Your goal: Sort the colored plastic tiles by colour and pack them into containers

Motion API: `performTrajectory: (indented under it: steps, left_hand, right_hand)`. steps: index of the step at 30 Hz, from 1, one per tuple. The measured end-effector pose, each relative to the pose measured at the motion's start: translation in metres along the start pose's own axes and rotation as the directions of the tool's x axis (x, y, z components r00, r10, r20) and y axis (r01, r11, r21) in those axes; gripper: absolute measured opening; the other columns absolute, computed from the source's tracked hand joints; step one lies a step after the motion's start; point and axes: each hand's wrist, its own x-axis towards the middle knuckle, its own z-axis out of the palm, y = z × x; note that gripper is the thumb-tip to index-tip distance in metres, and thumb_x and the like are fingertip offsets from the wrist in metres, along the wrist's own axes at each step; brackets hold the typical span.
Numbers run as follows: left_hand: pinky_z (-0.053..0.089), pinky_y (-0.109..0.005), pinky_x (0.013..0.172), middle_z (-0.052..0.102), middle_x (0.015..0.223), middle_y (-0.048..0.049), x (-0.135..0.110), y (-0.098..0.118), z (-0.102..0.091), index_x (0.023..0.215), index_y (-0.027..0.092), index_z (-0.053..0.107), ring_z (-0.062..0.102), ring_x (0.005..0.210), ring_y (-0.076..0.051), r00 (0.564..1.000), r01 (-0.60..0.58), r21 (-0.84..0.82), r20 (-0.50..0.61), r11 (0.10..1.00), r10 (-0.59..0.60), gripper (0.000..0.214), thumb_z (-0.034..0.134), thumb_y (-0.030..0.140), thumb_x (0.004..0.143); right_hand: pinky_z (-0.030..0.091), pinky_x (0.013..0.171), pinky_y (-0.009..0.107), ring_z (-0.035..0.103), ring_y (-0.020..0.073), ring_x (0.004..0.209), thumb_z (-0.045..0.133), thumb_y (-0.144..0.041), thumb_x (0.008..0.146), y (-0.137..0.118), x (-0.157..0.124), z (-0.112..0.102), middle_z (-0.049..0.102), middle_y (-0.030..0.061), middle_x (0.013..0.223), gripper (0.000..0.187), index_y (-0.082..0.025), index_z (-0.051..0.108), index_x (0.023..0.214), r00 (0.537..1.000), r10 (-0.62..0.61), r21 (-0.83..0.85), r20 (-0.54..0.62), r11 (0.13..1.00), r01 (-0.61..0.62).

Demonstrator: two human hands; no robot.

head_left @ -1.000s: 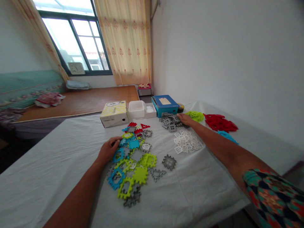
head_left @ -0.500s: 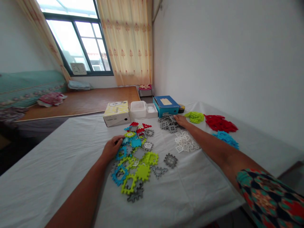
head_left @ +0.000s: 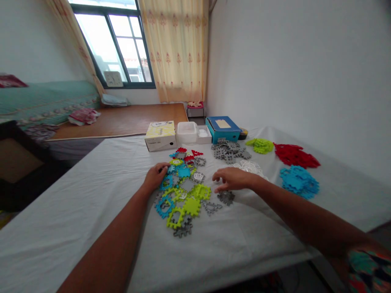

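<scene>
Interlocking plastic building pieces in blue, lime green, red and grey form a mixed pile (head_left: 187, 186) in the middle of the white-covered table. My left hand (head_left: 156, 177) rests against its left edge, fingers loosely bent and touching pieces there, with nothing seen in its grasp. Over the table to the right of that pile hovers my right hand (head_left: 233, 178), fingers apart and pointing left, empty. Just below it lies a grey square piece (head_left: 226, 198), partly covered. White lattice pieces (head_left: 251, 167) are partly hidden behind the same hand. A grey triangular piece (head_left: 211, 207) lies beside the mixed pile.
Sorted heaps lie farther right: grey pieces (head_left: 229, 151), lime pieces (head_left: 261, 145), red pieces (head_left: 295, 155) and blue pieces (head_left: 299, 182). Along the back stand a yellow-white box (head_left: 161, 136), a clear plastic tub (head_left: 187, 132), a small white box (head_left: 204, 134) and a blue box (head_left: 222, 129).
My right hand has come away from the grey heap, back toward me and beside the mixed pile. My left hand stays at the pile's edge. The camera view has shifted.
</scene>
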Motion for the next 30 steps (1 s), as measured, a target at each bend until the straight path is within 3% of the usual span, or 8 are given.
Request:
performTrajectory:
  steps: [4,7,10,13,17,19,24,30]
  left_hand:
    - [0.049,-0.039,0.096,0.072,0.109,-0.0078,0.0,-0.001,0.0,0.102,0.019,0.071,0.065,0.102,-0.024,1.0,-0.015,0.006,0.004,1.0,0.015,0.04,0.046,0.043,0.082]
    - [0.048,-0.039,0.098,0.072,0.109,-0.0085,0.001,-0.003,0.0,0.101,0.019,0.071,0.065,0.103,-0.025,1.0,-0.012,0.007,0.008,1.0,0.012,0.042,0.046,0.045,0.082]
    - [0.049,-0.038,0.097,0.071,0.111,-0.0085,0.003,-0.007,0.0,0.103,0.019,0.071,0.065,0.103,-0.025,1.0,0.0,0.0,0.018,1.0,0.0,0.044,0.046,0.048,0.081]
    - [0.048,-0.037,0.097,0.071,0.112,-0.0081,0.003,-0.009,0.0,0.106,0.019,0.07,0.065,0.103,-0.024,0.999,0.005,0.019,0.032,1.0,-0.006,0.046,0.045,0.049,0.082]
    - [0.048,-0.037,0.098,0.071,0.111,-0.007,0.003,-0.006,-0.002,0.105,0.02,0.07,0.065,0.102,-0.024,0.999,0.001,0.037,0.032,0.999,-0.002,0.047,0.044,0.051,0.081]
    - [0.048,-0.037,0.097,0.072,0.111,-0.0071,0.002,-0.004,-0.003,0.104,0.02,0.071,0.065,0.101,-0.024,0.999,0.003,0.032,0.032,0.999,-0.004,0.047,0.044,0.051,0.081]
    - [0.049,-0.038,0.097,0.072,0.11,-0.0058,0.002,0.0,-0.004,0.101,0.021,0.071,0.065,0.101,-0.024,1.0,0.016,0.022,0.021,1.0,-0.017,0.045,0.046,0.052,0.08]
    - [0.048,-0.039,0.097,0.072,0.111,-0.0071,0.002,-0.004,-0.003,0.103,0.019,0.071,0.065,0.103,-0.024,1.0,0.018,0.009,0.024,1.0,-0.018,0.047,0.046,0.052,0.081]
  right_hand:
    - [0.047,0.071,0.03,0.063,0.0266,0.091,0.079,-0.051,0.065,-0.026,-0.026,0.005,0.064,0.0112,0.107,0.058,-0.02,0.064,0.112,0.996,0.051,-0.152,0.074,0.988,-0.039]
    - [0.047,0.078,0.031,0.061,0.0249,0.095,0.08,-0.038,0.067,-0.025,-0.035,0.008,0.062,0.0108,0.108,0.052,-0.019,0.063,0.113,0.996,0.001,-0.097,0.087,0.995,0.007]
    - [0.047,0.087,0.031,0.059,0.0228,0.101,0.077,-0.027,0.068,-0.006,-0.039,0.005,0.062,0.0094,0.11,0.05,-0.018,0.063,0.115,0.997,-0.074,0.01,0.016,0.997,0.074]
    - [0.048,0.089,0.033,0.06,0.0214,0.1,0.073,-0.025,0.071,0.038,-0.041,-0.014,0.064,0.0096,0.113,0.048,-0.018,0.062,0.118,0.984,0.023,0.067,-0.177,0.998,-0.011]
    - [0.048,0.092,0.039,0.062,0.0242,0.101,0.072,-0.019,0.07,0.112,-0.054,-0.048,0.065,0.0125,0.116,0.045,-0.016,0.064,0.114,0.811,0.361,0.079,-0.461,0.927,-0.368]
    - [0.048,0.093,0.041,0.062,0.0259,0.104,0.073,-0.018,0.069,0.137,-0.061,-0.055,0.065,0.0137,0.117,0.045,-0.015,0.065,0.113,0.746,0.435,0.13,-0.505,0.892,-0.432]
    - [0.054,0.084,0.037,0.066,0.0219,0.094,0.069,-0.027,0.077,0.143,-0.058,-0.033,0.065,0.0123,0.121,0.048,-0.017,0.061,0.123,0.835,0.387,0.376,-0.391,0.895,-0.239]
    - [0.05,0.091,0.037,0.065,0.0235,0.101,0.07,-0.025,0.074,0.129,-0.022,-0.013,0.069,0.0103,0.113,0.046,-0.017,0.062,0.119,0.774,0.368,0.204,-0.515,0.93,-0.307]
